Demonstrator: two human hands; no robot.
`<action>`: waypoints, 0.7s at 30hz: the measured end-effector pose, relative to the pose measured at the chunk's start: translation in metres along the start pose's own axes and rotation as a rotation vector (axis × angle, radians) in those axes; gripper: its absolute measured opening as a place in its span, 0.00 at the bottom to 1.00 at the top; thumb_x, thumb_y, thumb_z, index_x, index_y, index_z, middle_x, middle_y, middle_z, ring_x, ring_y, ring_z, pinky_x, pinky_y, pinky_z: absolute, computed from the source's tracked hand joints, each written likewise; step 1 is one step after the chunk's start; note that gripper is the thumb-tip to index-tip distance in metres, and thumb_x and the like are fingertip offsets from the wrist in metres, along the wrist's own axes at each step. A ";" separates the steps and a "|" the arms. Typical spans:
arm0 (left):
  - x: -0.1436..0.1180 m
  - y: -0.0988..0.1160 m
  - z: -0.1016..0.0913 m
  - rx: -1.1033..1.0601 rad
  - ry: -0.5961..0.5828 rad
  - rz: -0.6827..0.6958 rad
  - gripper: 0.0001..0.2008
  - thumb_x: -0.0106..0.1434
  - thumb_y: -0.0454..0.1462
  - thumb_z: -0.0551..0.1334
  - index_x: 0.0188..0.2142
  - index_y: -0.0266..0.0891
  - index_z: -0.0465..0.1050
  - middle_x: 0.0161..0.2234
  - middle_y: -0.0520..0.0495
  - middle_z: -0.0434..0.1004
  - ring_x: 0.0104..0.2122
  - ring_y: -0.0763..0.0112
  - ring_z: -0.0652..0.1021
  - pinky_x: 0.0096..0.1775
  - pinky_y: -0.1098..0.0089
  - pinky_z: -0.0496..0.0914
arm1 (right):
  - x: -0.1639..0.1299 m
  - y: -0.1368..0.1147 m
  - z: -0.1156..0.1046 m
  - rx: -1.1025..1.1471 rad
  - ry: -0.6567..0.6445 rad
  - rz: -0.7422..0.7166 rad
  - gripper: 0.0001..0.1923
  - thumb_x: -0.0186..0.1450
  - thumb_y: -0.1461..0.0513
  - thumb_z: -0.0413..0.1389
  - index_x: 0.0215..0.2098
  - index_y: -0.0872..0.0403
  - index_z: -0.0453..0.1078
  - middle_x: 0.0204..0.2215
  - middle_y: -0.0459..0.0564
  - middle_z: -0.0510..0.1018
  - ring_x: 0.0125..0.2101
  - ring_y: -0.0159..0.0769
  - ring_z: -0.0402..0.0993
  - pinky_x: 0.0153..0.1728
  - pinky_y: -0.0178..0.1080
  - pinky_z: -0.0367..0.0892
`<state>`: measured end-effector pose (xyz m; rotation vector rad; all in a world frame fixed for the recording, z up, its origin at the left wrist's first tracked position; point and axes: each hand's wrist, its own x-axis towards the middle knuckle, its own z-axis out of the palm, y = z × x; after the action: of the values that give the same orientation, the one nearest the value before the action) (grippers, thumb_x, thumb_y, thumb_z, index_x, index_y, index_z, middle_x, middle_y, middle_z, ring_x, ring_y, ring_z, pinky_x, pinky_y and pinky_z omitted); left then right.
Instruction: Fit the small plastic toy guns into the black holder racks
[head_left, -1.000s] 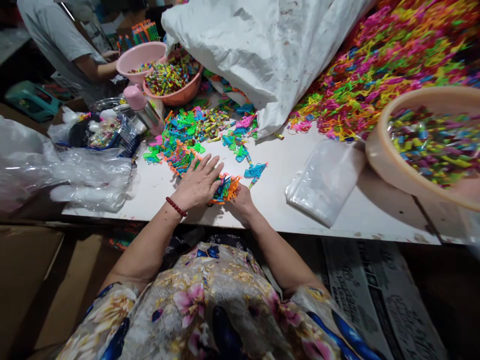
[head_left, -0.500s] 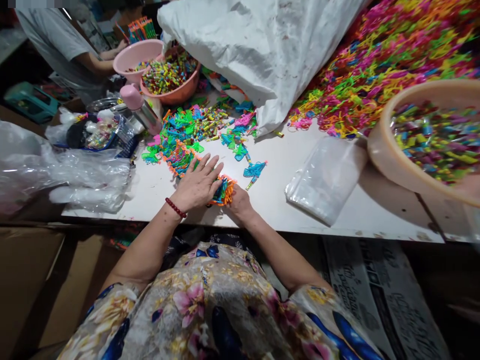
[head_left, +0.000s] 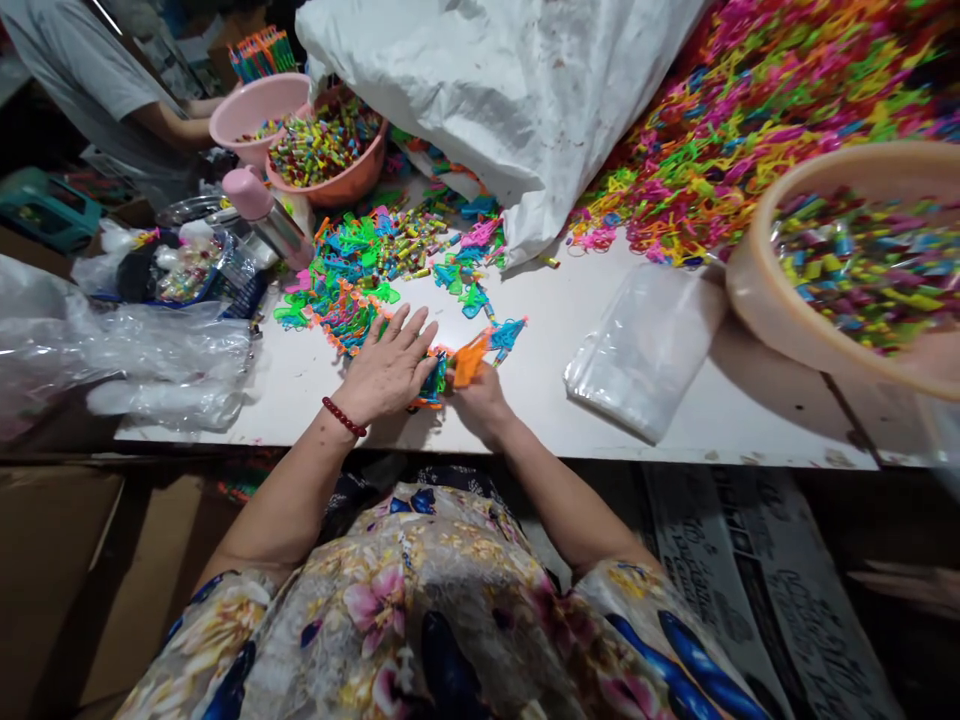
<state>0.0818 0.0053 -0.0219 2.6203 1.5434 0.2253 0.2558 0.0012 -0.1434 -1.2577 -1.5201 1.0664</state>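
My left hand (head_left: 388,362) lies flat with its fingers spread over a row of small plastic toys (head_left: 430,385) with orange tips; a red bead bracelet is on its wrist. My right hand (head_left: 481,402) is closed on an orange plastic piece (head_left: 470,361), blurred by motion, at the row's right end. Just beyond it lies a blue plastic toy (head_left: 506,336) with a striped candy-like tube attached. Up and left of my left hand, a pile of green, blue and pink plastic toys (head_left: 345,250) spreads over the white table (head_left: 540,400). My palm covers part of the row.
Clear plastic bags (head_left: 645,350) lie at the right, beside a large beige basin (head_left: 757,290) of colourful tubes. A heap of bright plastic pieces (head_left: 720,150) rises behind. A pink-capped flask (head_left: 262,215) and an orange basin (head_left: 360,185) stand left, near a co-worker's arm (head_left: 169,125).
My right hand has shifted slightly right and turned, now with an orange piece showing above its fingers. My left hand stays spread over the row. The view has shifted slightly.
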 end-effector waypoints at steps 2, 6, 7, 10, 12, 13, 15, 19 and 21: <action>0.000 0.003 -0.005 0.047 -0.035 -0.012 0.27 0.76 0.46 0.52 0.70 0.42 0.62 0.75 0.42 0.55 0.75 0.50 0.54 0.72 0.45 0.47 | 0.005 -0.008 -0.007 0.270 0.121 0.136 0.19 0.67 0.44 0.57 0.38 0.51 0.69 0.32 0.48 0.79 0.33 0.38 0.78 0.34 0.39 0.76; 0.001 0.008 -0.011 0.122 -0.086 -0.029 0.27 0.78 0.47 0.49 0.72 0.42 0.60 0.75 0.44 0.53 0.75 0.53 0.53 0.73 0.47 0.48 | 0.014 -0.016 -0.028 0.193 0.106 0.238 0.19 0.61 0.47 0.64 0.27 0.51 0.68 0.22 0.45 0.74 0.25 0.34 0.72 0.27 0.36 0.67; 0.001 0.009 -0.012 0.132 -0.089 -0.033 0.27 0.78 0.47 0.48 0.72 0.42 0.59 0.75 0.44 0.53 0.75 0.53 0.53 0.73 0.47 0.48 | 0.015 -0.016 -0.031 0.080 0.050 0.239 0.19 0.62 0.48 0.63 0.24 0.52 0.68 0.20 0.45 0.73 0.24 0.34 0.70 0.27 0.36 0.65; 0.001 0.009 -0.012 0.142 -0.088 -0.039 0.28 0.78 0.47 0.47 0.73 0.41 0.57 0.75 0.44 0.53 0.75 0.54 0.53 0.73 0.48 0.49 | 0.012 -0.011 -0.031 -0.167 -0.039 0.161 0.19 0.65 0.52 0.60 0.21 0.52 0.67 0.20 0.45 0.72 0.24 0.33 0.67 0.29 0.36 0.61; 0.001 0.009 -0.012 0.136 -0.084 -0.038 0.29 0.78 0.47 0.47 0.74 0.40 0.54 0.75 0.43 0.53 0.75 0.54 0.53 0.73 0.48 0.49 | 0.007 -0.006 -0.024 -0.192 -0.071 0.024 0.12 0.65 0.57 0.59 0.25 0.52 0.69 0.25 0.46 0.73 0.28 0.33 0.68 0.32 0.36 0.62; 0.001 0.009 -0.012 0.132 -0.082 -0.035 0.30 0.78 0.47 0.47 0.74 0.40 0.53 0.75 0.42 0.53 0.75 0.54 0.53 0.73 0.48 0.49 | 0.005 -0.004 -0.019 -0.178 -0.101 -0.053 0.07 0.63 0.60 0.59 0.28 0.52 0.70 0.28 0.46 0.74 0.30 0.34 0.69 0.34 0.36 0.63; 0.001 0.009 -0.013 0.124 -0.085 -0.026 0.29 0.78 0.47 0.47 0.75 0.42 0.53 0.75 0.42 0.52 0.75 0.52 0.53 0.73 0.47 0.49 | 0.004 0.001 -0.009 -0.153 -0.156 -0.181 0.02 0.62 0.64 0.57 0.33 0.53 0.71 0.33 0.48 0.75 0.34 0.35 0.70 0.38 0.36 0.65; 0.001 0.008 -0.014 0.126 -0.100 -0.018 0.27 0.78 0.46 0.49 0.73 0.48 0.58 0.76 0.43 0.51 0.75 0.48 0.51 0.72 0.44 0.49 | 0.008 0.008 0.004 -0.219 -0.163 -0.223 0.05 0.63 0.67 0.54 0.36 0.53 0.71 0.35 0.49 0.76 0.36 0.37 0.70 0.39 0.37 0.65; 0.000 0.007 -0.013 0.121 -0.091 -0.016 0.26 0.78 0.46 0.50 0.72 0.50 0.59 0.76 0.43 0.51 0.75 0.48 0.52 0.72 0.42 0.50 | 0.012 0.008 0.006 -0.256 -0.173 -0.200 0.05 0.64 0.65 0.55 0.38 0.52 0.71 0.36 0.50 0.77 0.35 0.37 0.70 0.38 0.37 0.65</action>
<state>0.0859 0.0020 -0.0076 2.6657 1.5943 0.0114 0.2511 0.0135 -0.1514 -1.1754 -1.9197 0.8892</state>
